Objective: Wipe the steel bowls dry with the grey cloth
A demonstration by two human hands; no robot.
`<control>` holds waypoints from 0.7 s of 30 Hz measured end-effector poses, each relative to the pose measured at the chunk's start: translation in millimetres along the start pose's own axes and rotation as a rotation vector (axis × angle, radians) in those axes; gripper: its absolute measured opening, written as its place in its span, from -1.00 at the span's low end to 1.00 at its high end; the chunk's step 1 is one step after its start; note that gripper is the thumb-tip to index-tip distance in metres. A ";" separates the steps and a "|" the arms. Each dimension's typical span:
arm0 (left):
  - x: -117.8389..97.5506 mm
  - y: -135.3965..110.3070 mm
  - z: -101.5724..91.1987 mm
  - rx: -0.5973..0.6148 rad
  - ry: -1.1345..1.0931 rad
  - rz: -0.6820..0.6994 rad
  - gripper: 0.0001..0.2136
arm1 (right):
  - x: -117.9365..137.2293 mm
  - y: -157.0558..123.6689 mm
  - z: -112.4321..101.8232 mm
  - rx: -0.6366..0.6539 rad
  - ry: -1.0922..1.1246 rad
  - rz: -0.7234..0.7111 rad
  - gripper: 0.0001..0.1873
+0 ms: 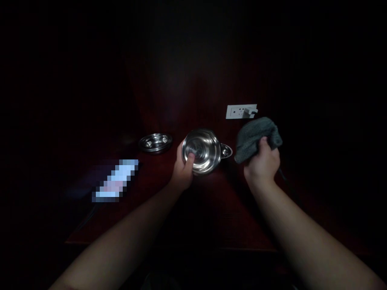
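A shiny steel pot [208, 149] with a loop handle on its right side is tilted so that its open inside faces me. My left hand [183, 169] grips its left rim, thumb inside and fingers behind the wall. To the right, my right hand [263, 163] is closed on a bunched grey-green cloth [255, 137], thumb on top. The cloth is apart from the pot, just beyond its handle. Left of the pot, a round steel lid or shallow dish [155, 143] lies on the dark red table [211, 217].
A lit, pixelated phone-like screen [116, 181] lies at the left, with a cord near its lower end. On the wall behind is a white socket plate [234, 112] with a plug [251, 112] in it. The table's front edge runs below my forearms; the surroundings are very dark.
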State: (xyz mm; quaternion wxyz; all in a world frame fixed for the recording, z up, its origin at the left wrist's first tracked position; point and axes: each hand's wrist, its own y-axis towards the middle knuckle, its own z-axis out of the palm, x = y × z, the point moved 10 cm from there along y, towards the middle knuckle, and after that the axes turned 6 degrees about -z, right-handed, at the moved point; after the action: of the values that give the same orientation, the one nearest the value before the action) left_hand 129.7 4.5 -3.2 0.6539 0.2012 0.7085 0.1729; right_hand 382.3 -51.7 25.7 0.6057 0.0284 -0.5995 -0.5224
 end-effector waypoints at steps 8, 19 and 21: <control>-17.0 -9.6 17.1 0.099 -0.206 0.045 -0.57 | 31.8 -91.4 100.5 1.046 -0.578 -0.546 -0.25; -18.9 -9.0 23.1 0.136 -0.114 0.118 -0.51 | 6.3 -92.3 100.0 1.094 -0.851 -0.432 -0.30; -18.2 -7.9 21.4 0.126 -0.092 0.138 -0.49 | 3.8 -94.3 100.5 1.129 -0.859 -0.425 -0.34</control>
State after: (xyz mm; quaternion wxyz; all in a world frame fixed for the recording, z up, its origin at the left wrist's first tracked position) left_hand 151.7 -12.0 6.6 0.6584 0.2979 0.6716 0.1632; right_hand 248.8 -37.4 -5.8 0.0969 0.2441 -0.9427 -0.2059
